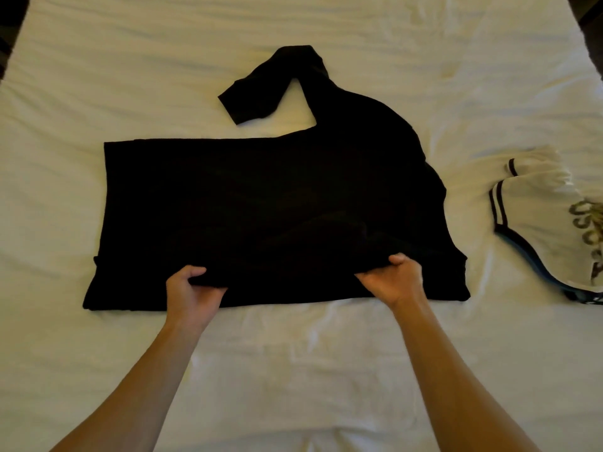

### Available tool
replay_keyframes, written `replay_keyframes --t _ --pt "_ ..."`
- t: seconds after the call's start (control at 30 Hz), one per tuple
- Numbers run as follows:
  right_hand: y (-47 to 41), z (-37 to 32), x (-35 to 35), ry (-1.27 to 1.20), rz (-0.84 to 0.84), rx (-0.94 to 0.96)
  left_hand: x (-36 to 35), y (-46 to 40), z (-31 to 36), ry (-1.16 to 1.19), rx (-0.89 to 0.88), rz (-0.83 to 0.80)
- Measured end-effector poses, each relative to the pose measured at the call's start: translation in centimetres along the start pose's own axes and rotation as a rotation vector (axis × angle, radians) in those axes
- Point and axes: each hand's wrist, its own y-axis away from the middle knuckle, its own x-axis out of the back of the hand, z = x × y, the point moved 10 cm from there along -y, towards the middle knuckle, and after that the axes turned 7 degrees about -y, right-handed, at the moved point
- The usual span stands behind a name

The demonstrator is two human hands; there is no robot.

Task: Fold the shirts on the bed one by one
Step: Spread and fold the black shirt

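From the head view, your left hand [192,290] and right hand [396,278] each pinch the near edge of the black shirt [261,203], fingers curled round a lifted fold. Pull unevenly and the fold could skew or bunch. The shirt lies sideways mid-bed [293,353], one sleeve [257,96] flung out behind; a white shirt [548,223] waits at your right.

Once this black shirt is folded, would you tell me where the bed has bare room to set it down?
Bare sheet lies left of the black shirt, across the far side of the bed beyond its sleeve, and along the near edge around the forearms. The right side is crowded: the white shirt lies there, close beside the black one.
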Motion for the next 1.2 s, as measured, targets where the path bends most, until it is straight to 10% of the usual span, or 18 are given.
replay_keyframes --t 0.57,0.73,0.93,1.2 --pt "0.0 1.0 2.9 0.098 -0.015 0.06 6.1 0.5 5.3 -0.015 -0.022 0.126" --pt "0.4 0.9 3.4 0.157 0.073 -0.011 5.7 5.7 4.0 -0.52 -0.209 0.686" --pt "1.0 -1.1 3.4 0.235 0.134 0.033 -15.4 7.7 -10.7 -1.699 -0.746 -0.309" --pt "2.5 -9.6 8.9 0.21 0.36 0.267 -12.6 2.2 -15.2 -2.258 -0.629 -0.36"
